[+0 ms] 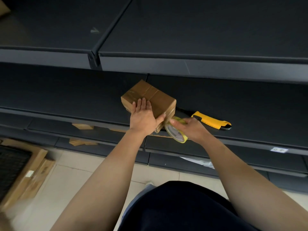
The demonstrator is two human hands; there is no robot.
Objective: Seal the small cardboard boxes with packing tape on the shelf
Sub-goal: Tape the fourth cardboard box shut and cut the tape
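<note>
A small brown cardboard box (pixel 156 95) lies on the dark shelf (pixel 66 100), its top crossed by strips of clear tape. My left hand (pixel 144 116) presses flat on the box's near top face, fingers straight, thumb against the near corner. My right hand (pixel 191 128) grips a roll of packing tape (pixel 175 133) with a yellowish rim, held right at the box's near right corner. Tape runs down that corner.
A yellow and black utility knife (pixel 211 121) lies on the shelf just right of the box. Another dark shelf (pixel 183 64) overhangs above. Lower shelves hold cardboard scraps (pixel 83 126). Flat cardboard boxes (pixel 31 172) lie on the tiled floor at the left.
</note>
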